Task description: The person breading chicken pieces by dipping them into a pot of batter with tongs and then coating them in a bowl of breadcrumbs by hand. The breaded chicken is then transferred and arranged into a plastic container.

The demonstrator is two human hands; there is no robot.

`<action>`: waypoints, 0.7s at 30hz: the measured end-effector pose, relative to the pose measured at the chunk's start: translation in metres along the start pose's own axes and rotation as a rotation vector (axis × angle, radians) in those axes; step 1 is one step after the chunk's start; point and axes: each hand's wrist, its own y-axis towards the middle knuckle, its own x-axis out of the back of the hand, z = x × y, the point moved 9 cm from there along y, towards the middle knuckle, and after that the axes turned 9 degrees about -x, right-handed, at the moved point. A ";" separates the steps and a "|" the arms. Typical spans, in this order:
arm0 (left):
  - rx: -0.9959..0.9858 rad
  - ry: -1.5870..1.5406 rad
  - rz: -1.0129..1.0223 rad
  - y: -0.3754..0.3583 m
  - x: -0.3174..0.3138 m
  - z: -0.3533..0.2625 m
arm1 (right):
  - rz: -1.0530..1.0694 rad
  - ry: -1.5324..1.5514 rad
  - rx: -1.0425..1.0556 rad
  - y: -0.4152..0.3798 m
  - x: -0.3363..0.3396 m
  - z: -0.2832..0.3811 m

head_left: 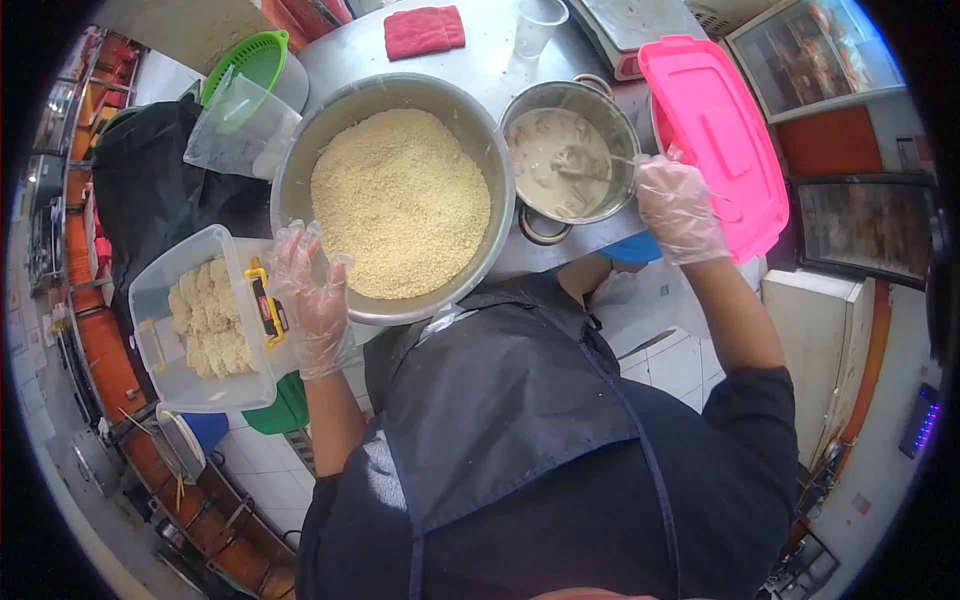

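Observation:
My right hand (682, 207), in a clear plastic glove, is closed around the handle of a metal ladle (580, 162). The ladle's head dips into a steel pot (541, 238) of milky liquid (540, 150), where pale pieces sit partly under the surface. At the near-left rim of a large metal basin (497, 225) is my gloved left hand (312, 295), fingers apart and nothing in them. Pale coarse crumbs (405, 200) fill much of the basin. To the left, a clear plastic box (190, 393) holds several crumb-coated pieces (212, 318).
A pink lid (725, 140) lies tilted right of the pot. Behind are a folded red cloth (424, 32), a clear cup (538, 28) and a scale (640, 25). A plastic bag (238, 130) and a green basket (250, 62) stand at the back left.

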 end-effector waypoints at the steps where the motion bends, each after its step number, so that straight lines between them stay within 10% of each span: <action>1: -0.001 -0.004 0.000 -0.001 -0.001 0.000 | 0.002 -0.003 -0.002 -0.001 -0.013 -0.002; 4: 0.008 0.022 0.023 -0.004 -0.002 0.003 | -0.182 0.225 0.049 -0.005 -0.002 -0.006; 16: -0.023 0.045 0.061 -0.010 -0.007 0.009 | 0.500 0.482 -0.171 -0.001 -0.008 -0.034; 21: -0.083 0.073 0.076 -0.005 -0.009 -0.002 | 0.051 0.133 -0.070 0.006 -0.004 -0.032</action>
